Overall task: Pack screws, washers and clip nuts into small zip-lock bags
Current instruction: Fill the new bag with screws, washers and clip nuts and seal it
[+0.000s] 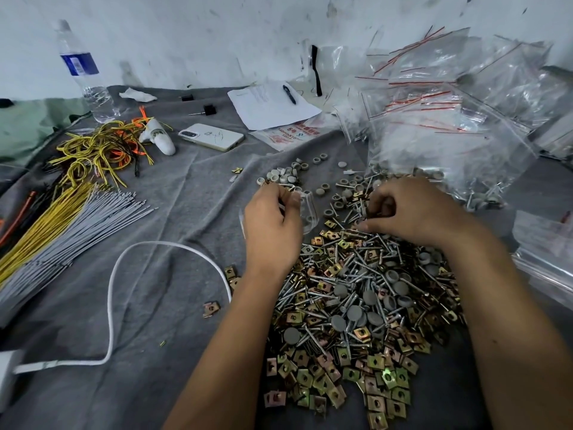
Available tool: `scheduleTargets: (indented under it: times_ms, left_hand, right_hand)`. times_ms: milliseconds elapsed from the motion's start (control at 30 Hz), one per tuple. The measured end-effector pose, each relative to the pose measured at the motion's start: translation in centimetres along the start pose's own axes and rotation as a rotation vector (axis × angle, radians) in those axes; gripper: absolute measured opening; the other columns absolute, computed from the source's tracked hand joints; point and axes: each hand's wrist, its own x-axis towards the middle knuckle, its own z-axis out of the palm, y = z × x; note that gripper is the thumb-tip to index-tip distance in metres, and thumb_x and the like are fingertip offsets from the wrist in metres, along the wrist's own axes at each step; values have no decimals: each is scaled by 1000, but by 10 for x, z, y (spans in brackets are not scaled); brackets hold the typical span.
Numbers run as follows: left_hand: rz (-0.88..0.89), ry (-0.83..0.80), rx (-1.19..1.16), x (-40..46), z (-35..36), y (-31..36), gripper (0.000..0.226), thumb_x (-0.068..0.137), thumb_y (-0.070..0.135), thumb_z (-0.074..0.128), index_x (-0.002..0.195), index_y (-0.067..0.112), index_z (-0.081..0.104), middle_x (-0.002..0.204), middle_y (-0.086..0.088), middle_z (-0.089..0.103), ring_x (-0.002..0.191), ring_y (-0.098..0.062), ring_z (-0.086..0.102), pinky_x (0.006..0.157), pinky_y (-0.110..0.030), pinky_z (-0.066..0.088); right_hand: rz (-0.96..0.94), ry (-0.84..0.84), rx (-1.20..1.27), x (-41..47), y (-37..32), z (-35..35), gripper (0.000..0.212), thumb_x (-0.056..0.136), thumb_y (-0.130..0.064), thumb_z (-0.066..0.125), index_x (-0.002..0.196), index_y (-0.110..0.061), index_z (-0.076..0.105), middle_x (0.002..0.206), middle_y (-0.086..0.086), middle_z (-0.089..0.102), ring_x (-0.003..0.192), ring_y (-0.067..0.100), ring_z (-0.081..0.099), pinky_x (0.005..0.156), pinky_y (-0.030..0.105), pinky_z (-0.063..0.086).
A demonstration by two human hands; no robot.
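Observation:
A big heap of silver screws (356, 274), grey round washers (369, 297) and brass-coloured clip nuts (384, 377) lies on the grey cloth (173, 305) in front of me. My left hand (273, 225) pinches the mouth of a small clear zip-lock bag (308, 212) at the heap's far left edge. My right hand (412, 209) hovers at the heap's far side, fingers curled and pinching small parts; what exactly it holds is hidden. More loose grey washers (288, 176) lie beyond my hands.
A pile of filled and empty zip-lock bags (449, 113) with red seals rises at the right. A phone (210, 136), paper with a pen (273, 103), a water bottle (83, 72), yellow and grey cable ties (68, 212) and a white cable (114, 293) lie left.

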Motion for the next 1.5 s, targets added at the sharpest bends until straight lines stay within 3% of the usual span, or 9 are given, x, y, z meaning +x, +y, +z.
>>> scheduleTargets:
  times_ms: [200, 400, 533, 667, 833, 967, 1200, 1300, 1500]
  left_hand:
    - [-1, 7, -13, -1, 0, -1, 28, 102, 16, 59, 76, 8, 54, 74, -7, 63, 72, -29, 59, 70, -51, 50]
    - [-8, 33, -26, 1, 0, -1, 26, 102, 13, 57, 78, 6, 55, 74, -8, 61, 72, -29, 58, 67, -49, 50]
    - [-31, 88, -35, 1, 0, 0, 25, 103, 14, 58, 79, 7, 56, 76, -6, 61, 73, -25, 56, 67, -44, 47]
    - [-74, 145, -49, 2, -1, -2, 25, 103, 15, 58, 78, 10, 55, 77, -4, 60, 74, -23, 56, 65, -38, 43]
    - [-104, 174, -64, 3, -1, -4, 27, 103, 18, 57, 77, 14, 54, 78, -3, 61, 73, -20, 55, 65, -32, 42]
    - [-108, 171, -67, 3, 0, -3, 32, 104, 17, 58, 73, 22, 48, 74, -1, 58, 70, -16, 51, 61, -24, 37]
    - [-73, 142, -34, 3, 1, -7, 22, 104, 17, 58, 82, 12, 55, 74, -2, 60, 68, -19, 55, 64, -40, 45]
    - [0, 86, -61, 1, -1, -2, 9, 100, 6, 58, 98, 14, 57, 76, 6, 62, 66, -9, 58, 58, -30, 46]
    - [225, -163, 10, -1, -1, 2, 35, 92, -6, 53, 108, 13, 78, 102, -5, 67, 91, -16, 63, 75, -34, 51]
  right_hand:
    - [-79, 61, 133, 2, -6, 7, 18, 81, -19, 86, 85, -31, 73, 79, -13, 67, 72, -1, 61, 62, 18, 41]
    - [-109, 181, 343, -2, -18, 12, 7, 92, -25, 75, 98, -28, 73, 88, -18, 68, 81, -8, 63, 69, 12, 44]
    - [-166, 178, 253, -3, -32, 22, 12, 94, -26, 73, 104, -21, 76, 84, -20, 64, 76, -11, 60, 69, 11, 43]
    - [-175, 246, 48, 0, -42, 26, 27, 88, -29, 78, 113, -20, 71, 102, -4, 65, 95, 12, 59, 84, 27, 44]
    - [-247, -3, -218, 0, -55, 33, 33, 89, -51, 70, 106, -23, 69, 98, -5, 52, 108, 17, 47, 89, 31, 39]
    - [-233, -64, -239, 1, -55, 31, 28, 93, -44, 69, 108, -21, 67, 104, -4, 51, 111, 18, 44, 95, 36, 42]
    - [-160, 161, 367, -2, -47, 32, 10, 96, -18, 69, 98, -27, 70, 94, -13, 70, 83, -3, 64, 70, 8, 46]
    - [-144, 209, 610, -3, -47, 33, 14, 94, -13, 72, 95, -27, 76, 85, -10, 75, 76, -3, 68, 67, 11, 49]
    - [-158, 221, 778, -3, -48, 38, 17, 87, -9, 79, 91, -25, 77, 77, -6, 77, 64, 5, 71, 58, 15, 52]
